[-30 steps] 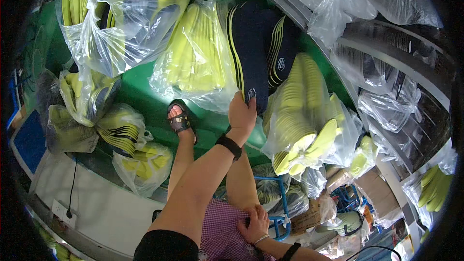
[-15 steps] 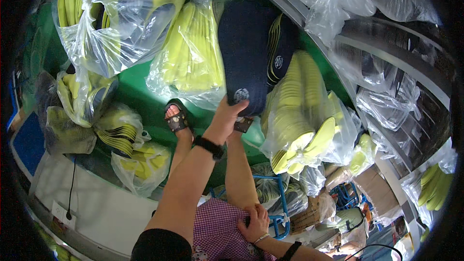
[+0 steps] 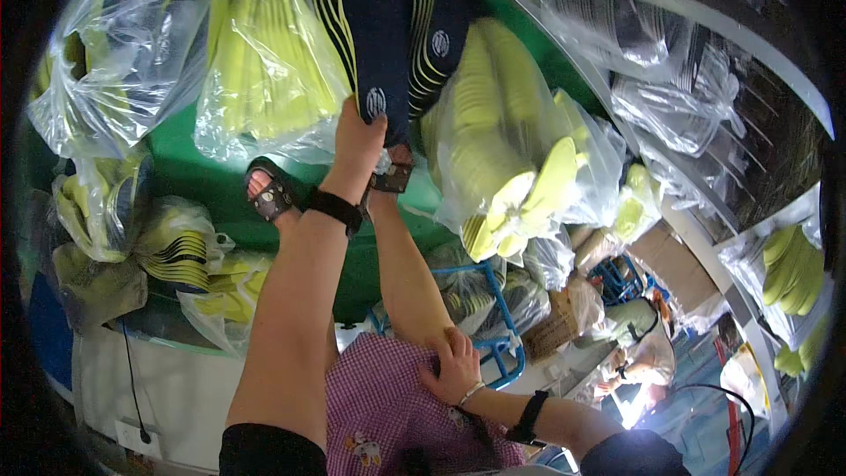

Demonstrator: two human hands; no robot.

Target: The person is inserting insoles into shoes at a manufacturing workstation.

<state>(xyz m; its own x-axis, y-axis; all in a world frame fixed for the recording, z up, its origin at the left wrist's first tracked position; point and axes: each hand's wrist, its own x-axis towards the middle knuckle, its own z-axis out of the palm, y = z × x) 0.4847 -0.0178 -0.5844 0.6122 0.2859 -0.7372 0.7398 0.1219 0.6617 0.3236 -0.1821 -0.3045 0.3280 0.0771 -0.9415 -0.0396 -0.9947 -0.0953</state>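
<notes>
My left hand is closed on the near heel end of a stack of dark navy insoles with yellow-green edges and round pale prints. Its thumb presses on top, while the fingers are mostly hidden. Close beside that stack lies another fanned stack of dark insoles. To its left is a clear bag of yellow-green insoles, and to its right a tied clear bag of yellow-green insoles. My right hand rests on my leg by the checkered purple apron, fingers laid out, with nothing visible in it.
More bagged insoles lie at the far left. A metal shelf rack with bagged dark insoles runs along the right. Near my right arm are a blue metal frame, a cardboard box and another person. A cable hangs at lower left.
The view has shifted, so most things sit further left and higher. The insoles by my left hand are more fanned, showing more yellow edges. My right hand stays on my leg.
</notes>
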